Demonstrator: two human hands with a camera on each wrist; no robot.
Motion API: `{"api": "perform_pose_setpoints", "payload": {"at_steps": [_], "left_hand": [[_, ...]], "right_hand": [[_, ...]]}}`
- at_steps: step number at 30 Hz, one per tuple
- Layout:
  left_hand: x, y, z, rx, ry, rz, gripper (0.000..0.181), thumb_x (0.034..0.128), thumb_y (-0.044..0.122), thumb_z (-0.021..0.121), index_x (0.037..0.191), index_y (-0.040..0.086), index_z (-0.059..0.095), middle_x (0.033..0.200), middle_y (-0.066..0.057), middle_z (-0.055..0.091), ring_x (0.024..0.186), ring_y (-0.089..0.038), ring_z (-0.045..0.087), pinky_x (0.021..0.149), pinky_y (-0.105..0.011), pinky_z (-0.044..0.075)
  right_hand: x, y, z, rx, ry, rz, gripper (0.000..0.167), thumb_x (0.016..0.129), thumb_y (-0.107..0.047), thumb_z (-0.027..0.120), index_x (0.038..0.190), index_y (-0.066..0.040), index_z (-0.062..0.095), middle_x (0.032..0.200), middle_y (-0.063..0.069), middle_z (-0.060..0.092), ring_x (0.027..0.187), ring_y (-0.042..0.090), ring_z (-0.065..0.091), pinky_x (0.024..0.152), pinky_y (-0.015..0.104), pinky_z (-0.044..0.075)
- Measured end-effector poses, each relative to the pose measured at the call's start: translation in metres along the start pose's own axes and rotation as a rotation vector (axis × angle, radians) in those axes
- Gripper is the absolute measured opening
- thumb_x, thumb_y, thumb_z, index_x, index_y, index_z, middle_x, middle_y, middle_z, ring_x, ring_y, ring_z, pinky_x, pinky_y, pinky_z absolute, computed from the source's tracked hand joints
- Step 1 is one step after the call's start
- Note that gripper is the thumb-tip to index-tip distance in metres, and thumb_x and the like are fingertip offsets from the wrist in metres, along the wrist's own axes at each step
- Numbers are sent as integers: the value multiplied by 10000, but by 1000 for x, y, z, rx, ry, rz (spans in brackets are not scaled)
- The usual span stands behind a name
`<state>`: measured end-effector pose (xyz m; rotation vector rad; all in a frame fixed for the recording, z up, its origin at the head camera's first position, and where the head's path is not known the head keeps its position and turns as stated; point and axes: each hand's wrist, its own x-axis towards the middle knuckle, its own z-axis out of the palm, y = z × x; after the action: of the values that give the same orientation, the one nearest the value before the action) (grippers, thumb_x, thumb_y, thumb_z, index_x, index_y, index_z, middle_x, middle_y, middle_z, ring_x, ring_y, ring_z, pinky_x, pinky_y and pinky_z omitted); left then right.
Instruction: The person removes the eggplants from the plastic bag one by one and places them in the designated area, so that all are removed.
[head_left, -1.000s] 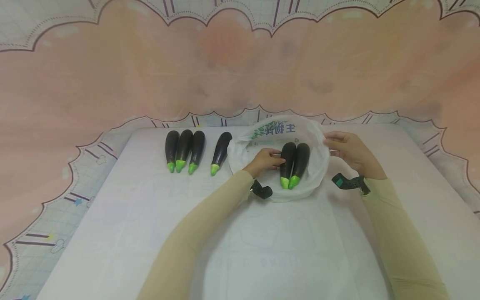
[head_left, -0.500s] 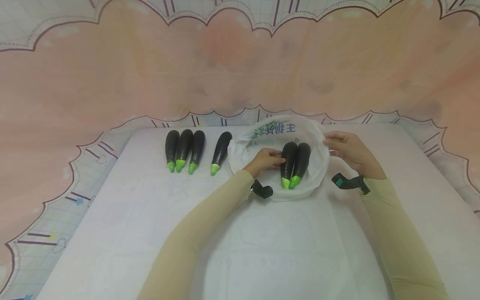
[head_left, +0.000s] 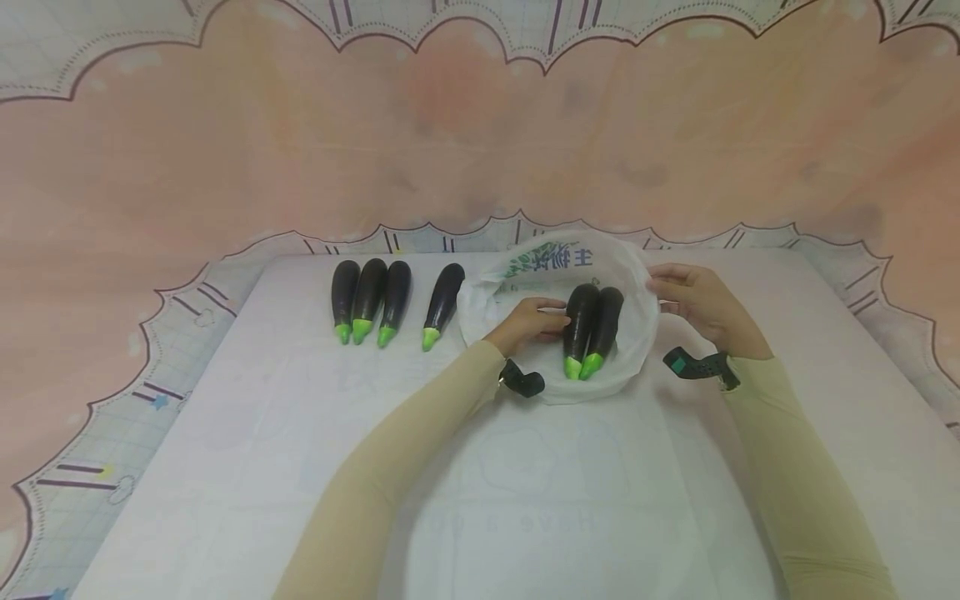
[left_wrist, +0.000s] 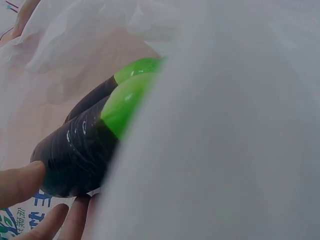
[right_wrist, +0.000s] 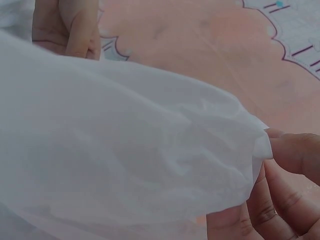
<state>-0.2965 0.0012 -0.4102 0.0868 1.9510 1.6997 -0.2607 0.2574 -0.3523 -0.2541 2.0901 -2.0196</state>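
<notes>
A white plastic bag (head_left: 487,317) with printed lettering stands with its mouth spread wide on the table. Two dark eggplants with green stem ends lie side by side in it: a left eggplant (head_left: 581,325) and a right eggplant (head_left: 606,325). Reaching into the bag, my left hand (head_left: 528,323) holds the left eggplant; in the left wrist view the thumb (left_wrist: 25,182) lies against its blunt end and the fingers are below. My right hand (head_left: 697,296) pinches the bag's right rim, with the thumb (right_wrist: 295,152) on the plastic. Bag plastic hides part of the eggplants in the left wrist view.
Left of the bag, three eggplants (head_left: 369,300) lie close together in a row. A single eggplant (head_left: 444,304) lies apart, right beside the bag's left edge. All rest on a white-covered table (head_left: 300,450). Behind it hangs a peach-coloured patterned cloth (head_left: 337,150).
Both eggplants in the bag have shifted very slightly to the right. My hands stay in nearly the same places, the right one still on the bag's rim.
</notes>
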Motion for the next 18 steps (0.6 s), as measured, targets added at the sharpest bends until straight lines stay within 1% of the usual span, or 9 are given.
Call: {"api": "perform_pose_setpoints", "payload": {"at_steps": [2,5,8,11,16,18], "left_hand": [[0,0,-1,-16,-13,-1,483,900,50,593,1357,-14,449,1294,-213,567,1193,-309,569,971,-323,525],[-2,1,0,-19,-33,-2,463,915,56,574,1351,-33,449,1316,-214,548,1217,-311,549,995,-329,509],[-3,2,1,-4,-42,-13,452,927,80,564,1351,-29,453,1336,-201,534,1229,-302,541,1019,-330,491],[-2,2,3,-24,-44,-32,455,927,83,566,1353,-24,452,1346,-196,527,1234,-299,537,1032,-334,482],[-2,2,3,-50,-49,-45,462,920,89,577,1355,-7,456,1338,-193,538,1221,-299,550,1007,-334,501],[-2,2,3,-64,-62,-47,467,920,87,576,1360,-1,448,1330,-203,541,1217,-313,551,1002,-349,505]], "right_hand": [[0,0,0,10,3,3,198,918,-43,576,931,-212,677,923,-120,675,831,28,621,697,161,557],[0,0,0,-6,8,7,181,916,-59,584,935,-217,673,926,-124,672,832,27,621,701,159,559],[0,0,0,-19,10,9,170,915,-71,591,944,-220,669,935,-126,670,836,30,622,706,159,561],[0,0,0,-37,9,10,162,913,-82,597,956,-221,668,944,-127,671,840,32,624,711,159,562],[-1,-1,0,-21,4,2,179,919,-61,581,945,-214,669,936,-122,669,833,29,621,704,157,559],[-2,-1,1,-8,3,-2,184,920,-51,575,938,-208,670,929,-120,668,831,28,619,702,158,558]]}}
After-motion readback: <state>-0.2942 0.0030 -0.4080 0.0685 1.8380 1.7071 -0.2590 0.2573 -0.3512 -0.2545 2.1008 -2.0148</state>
